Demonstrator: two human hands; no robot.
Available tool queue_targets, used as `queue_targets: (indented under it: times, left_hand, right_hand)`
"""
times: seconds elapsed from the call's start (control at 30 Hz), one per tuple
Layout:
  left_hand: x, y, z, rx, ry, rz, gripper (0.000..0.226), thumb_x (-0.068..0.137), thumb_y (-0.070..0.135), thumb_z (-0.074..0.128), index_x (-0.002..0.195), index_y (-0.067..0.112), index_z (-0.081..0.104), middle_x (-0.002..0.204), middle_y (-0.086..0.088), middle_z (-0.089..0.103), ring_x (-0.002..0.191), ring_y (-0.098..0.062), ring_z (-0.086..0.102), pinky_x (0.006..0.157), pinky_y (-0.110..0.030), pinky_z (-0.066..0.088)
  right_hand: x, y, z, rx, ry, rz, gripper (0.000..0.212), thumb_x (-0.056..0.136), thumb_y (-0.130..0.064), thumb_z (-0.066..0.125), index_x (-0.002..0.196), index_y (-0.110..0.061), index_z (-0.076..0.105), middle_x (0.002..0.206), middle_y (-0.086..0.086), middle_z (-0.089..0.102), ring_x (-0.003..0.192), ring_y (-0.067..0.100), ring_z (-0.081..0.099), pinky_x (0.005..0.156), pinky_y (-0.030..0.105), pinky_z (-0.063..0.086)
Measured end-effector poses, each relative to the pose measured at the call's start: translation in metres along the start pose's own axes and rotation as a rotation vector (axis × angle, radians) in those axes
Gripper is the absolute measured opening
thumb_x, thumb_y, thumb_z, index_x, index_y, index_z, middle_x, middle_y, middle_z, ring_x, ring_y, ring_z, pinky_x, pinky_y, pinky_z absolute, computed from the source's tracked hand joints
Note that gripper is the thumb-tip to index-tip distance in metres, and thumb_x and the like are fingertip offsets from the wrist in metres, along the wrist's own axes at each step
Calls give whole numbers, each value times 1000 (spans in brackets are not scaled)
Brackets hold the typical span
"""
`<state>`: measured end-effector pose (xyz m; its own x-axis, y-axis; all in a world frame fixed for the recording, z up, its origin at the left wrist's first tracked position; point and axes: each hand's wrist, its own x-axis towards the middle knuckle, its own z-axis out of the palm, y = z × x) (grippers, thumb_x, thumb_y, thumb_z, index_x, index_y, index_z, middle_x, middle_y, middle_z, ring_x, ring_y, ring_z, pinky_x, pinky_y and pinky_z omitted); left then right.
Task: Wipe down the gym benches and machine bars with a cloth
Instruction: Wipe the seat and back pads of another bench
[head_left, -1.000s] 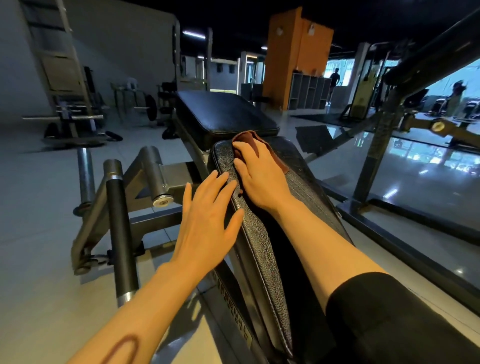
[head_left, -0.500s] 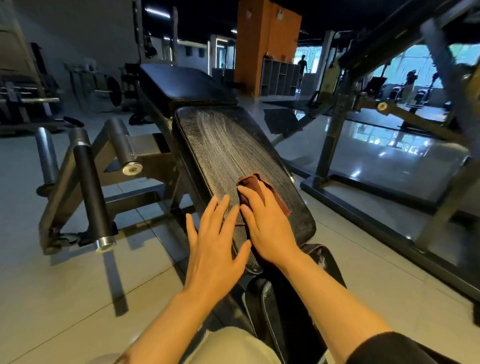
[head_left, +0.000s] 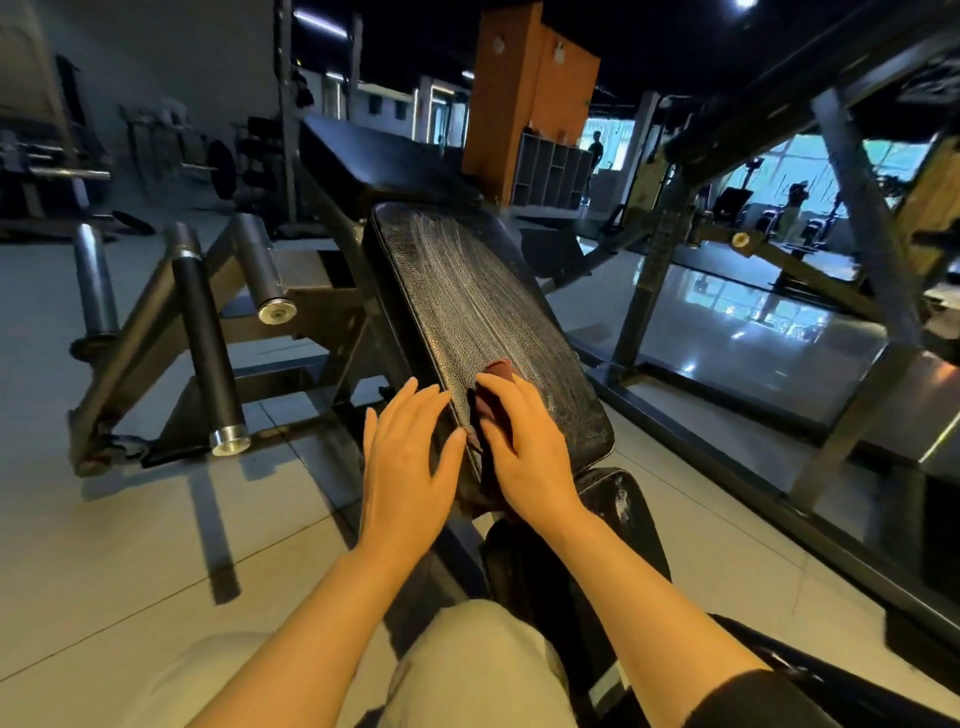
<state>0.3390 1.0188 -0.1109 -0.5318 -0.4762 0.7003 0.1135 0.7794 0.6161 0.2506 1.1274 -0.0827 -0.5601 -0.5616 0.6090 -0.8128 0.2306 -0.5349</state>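
Observation:
A black textured bench pad (head_left: 483, 306) slopes away from me, streaked with pale wipe marks down its length. My right hand (head_left: 524, 452) lies flat with straight fingers on a brown cloth (head_left: 496, 382) at the pad's near left part; only the cloth's edges show around my fingers. My left hand (head_left: 405, 467) has its fingers spread and straight beside the pad's left edge, thumb close to that edge; touching or not, I cannot tell. A second black pad (head_left: 384, 161) sits higher behind the first.
Left of the bench stands a metal frame with a black handle bar (head_left: 208, 343) and steel weight pegs (head_left: 260, 270). A dark machine frame (head_left: 852, 218) rises at the right over a glossy floor. My knees (head_left: 467, 670) are at the bottom. A person stands far off by the orange pillar (head_left: 530, 98).
My right hand has drawn the cloth down the pad from its far end toward the near end, leaving wipe streaks. My left hand followed alongside the pad's left edge.

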Motion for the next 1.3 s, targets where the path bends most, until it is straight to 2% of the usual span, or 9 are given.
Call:
queue_targets:
  times: [0.13,0.23,0.33,0.47,0.73,0.87,1.0,1.13,1.3]
  left_hand:
    - [13,-5,-37,-99,83,-127,32,92,42,56,122,31,58,114,12,64,117,3,47,120,-45,12]
    - [16,-15,-63,-209,146,-208,32,93,25,62,110,49,52,99,25,61,102,4,55,111,-41,33]
    - [18,-30,-90,-209,247,-235,20,92,22,62,111,30,62,100,15,65,101,-3,59,92,-30,49]
    - [14,-49,-120,-37,347,-167,13,92,7,60,95,20,62,89,9,62,88,-3,58,77,-14,46]
    - [8,-78,-149,140,301,-224,17,93,5,56,86,20,59,87,-1,51,81,7,49,71,-3,36]
    - [7,-80,-153,156,306,-167,13,92,5,57,88,17,60,94,0,53,89,2,51,77,-7,38]
    - [8,-83,-147,71,236,-205,11,97,20,48,90,23,56,86,5,61,84,-12,59,74,-30,49]
    - [6,-77,-138,-19,75,-261,7,90,23,65,94,20,60,90,8,64,86,-1,60,75,-17,48]
    - [5,-84,-131,85,-13,-259,7,89,22,66,88,16,63,83,4,64,80,-8,59,74,-28,50]
  right_hand:
    - [23,-42,29,173,33,-113,56,86,1,61,137,-19,50,133,-7,53,124,3,48,105,20,39]
    - [40,-73,57,259,-53,-137,63,84,5,61,140,-19,49,137,-4,54,127,8,49,106,30,43]
    - [50,-94,81,304,-165,-166,64,85,-1,66,144,-19,46,141,-2,51,131,11,47,106,34,44]
    - [44,-104,101,471,-259,-123,65,80,1,60,141,-18,50,141,-7,51,128,-2,46,101,17,43]
    - [41,-101,131,308,-91,-136,27,89,2,60,108,-13,71,105,-1,71,98,2,59,89,11,45]
    - [46,-101,133,283,-95,-125,18,90,-3,59,97,-16,69,103,-1,54,97,4,51,87,11,40]
    - [48,-99,130,374,-202,-111,14,95,-4,52,99,-14,63,97,-3,60,95,7,57,85,21,47]
    - [45,-99,124,422,-161,-71,16,97,-2,47,97,-12,59,86,-9,61,81,2,58,72,13,45]
    - [46,-86,123,298,-103,-1,22,99,-10,48,109,-19,66,100,-9,69,93,4,61,84,15,46]
